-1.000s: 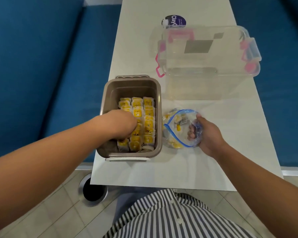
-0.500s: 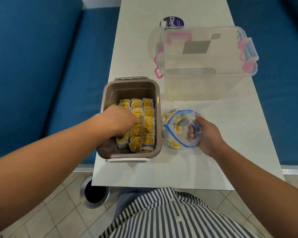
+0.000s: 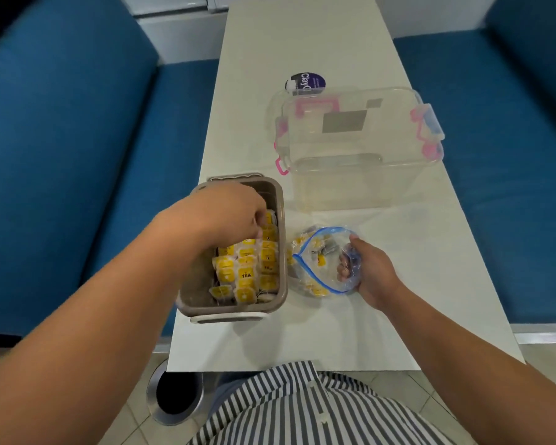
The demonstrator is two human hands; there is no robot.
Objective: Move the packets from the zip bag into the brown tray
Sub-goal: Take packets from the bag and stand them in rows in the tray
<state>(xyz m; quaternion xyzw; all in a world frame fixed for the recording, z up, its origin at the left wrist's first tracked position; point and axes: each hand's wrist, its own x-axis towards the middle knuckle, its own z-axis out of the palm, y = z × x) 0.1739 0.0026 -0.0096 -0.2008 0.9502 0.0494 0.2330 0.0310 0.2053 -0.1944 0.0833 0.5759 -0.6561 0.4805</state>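
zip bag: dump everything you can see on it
The zip bag is thin clear plastic with a blue zip strip, crumpled, its mouth open toward the camera. It lies on the white table just right of the brown tray; whether they touch is unclear. The right hand grips its right rim, fingers curled inside. Some yellow packets lie inside.
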